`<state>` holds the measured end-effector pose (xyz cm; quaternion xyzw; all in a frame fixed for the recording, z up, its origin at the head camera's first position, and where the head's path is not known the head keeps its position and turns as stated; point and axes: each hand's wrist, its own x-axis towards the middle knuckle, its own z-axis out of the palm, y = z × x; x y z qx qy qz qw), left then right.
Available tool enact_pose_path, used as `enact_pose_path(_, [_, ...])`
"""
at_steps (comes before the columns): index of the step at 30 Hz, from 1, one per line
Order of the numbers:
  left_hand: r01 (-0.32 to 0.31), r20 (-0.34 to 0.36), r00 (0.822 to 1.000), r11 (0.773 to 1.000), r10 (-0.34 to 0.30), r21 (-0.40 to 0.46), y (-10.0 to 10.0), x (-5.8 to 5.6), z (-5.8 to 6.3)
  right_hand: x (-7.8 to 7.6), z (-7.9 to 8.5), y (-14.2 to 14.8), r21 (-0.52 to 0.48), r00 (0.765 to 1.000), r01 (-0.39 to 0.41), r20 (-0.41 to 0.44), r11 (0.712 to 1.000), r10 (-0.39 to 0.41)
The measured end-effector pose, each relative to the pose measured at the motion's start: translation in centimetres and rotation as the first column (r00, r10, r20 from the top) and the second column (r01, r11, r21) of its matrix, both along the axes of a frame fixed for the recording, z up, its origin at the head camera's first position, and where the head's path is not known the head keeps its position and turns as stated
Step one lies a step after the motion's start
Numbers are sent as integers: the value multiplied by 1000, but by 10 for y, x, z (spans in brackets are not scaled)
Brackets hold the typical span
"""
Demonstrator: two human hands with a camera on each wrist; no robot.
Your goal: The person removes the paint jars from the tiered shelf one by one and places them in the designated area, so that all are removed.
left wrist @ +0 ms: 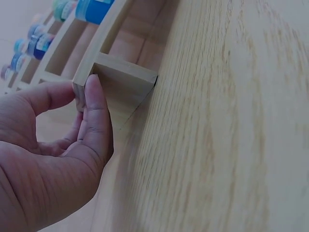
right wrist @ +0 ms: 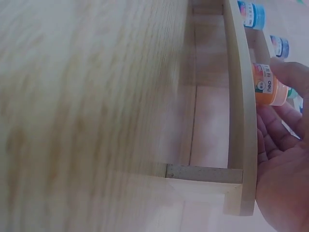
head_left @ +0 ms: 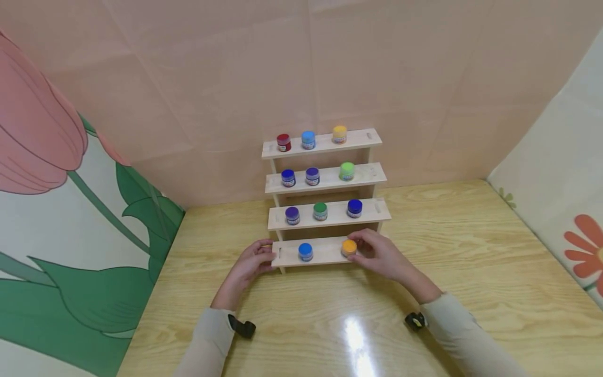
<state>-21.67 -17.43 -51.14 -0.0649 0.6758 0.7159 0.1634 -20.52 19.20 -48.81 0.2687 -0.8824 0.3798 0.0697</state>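
Note:
A pale wooden four-step rack stands on the table, with small paint jars on each step. My left hand pinches the left end of the lowest step; up close in the left wrist view, thumb and fingers meet the board end from both sides. At the right of that same step, my right hand holds an orange paint jar between thumb and fingers. The right wrist view shows this jar's label at the step's edge. Left of it sits a blue paint jar.
Three jars stand on each upper step, including a red jar on top, a light green jar and a dark green jar. Behind the rack hangs a pinkish backdrop. The wood-grain table extends around the rack.

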Motion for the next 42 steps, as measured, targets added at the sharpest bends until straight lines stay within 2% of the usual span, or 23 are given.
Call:
enact_pose_path(11, [2,12,1000,1000,-2,3,1,0,1,-1,3,-2,28,1000,8,16,1000,-8])
enact_pose_path(26, [11,17,1000,1000,-11,11,-1,1,4,3,7,1,6,1000,16,17,1000,-16])
enact_pose_path(35, [2,9,1000,1000,-2,10,1,2,5,8,14,16,-32,1000,26,11,999,-26])
enact_pose_path(42, [-3,3,1000,1000,3,23,0,0,0,9,14,38,-100,998,30,-57,995,-36])
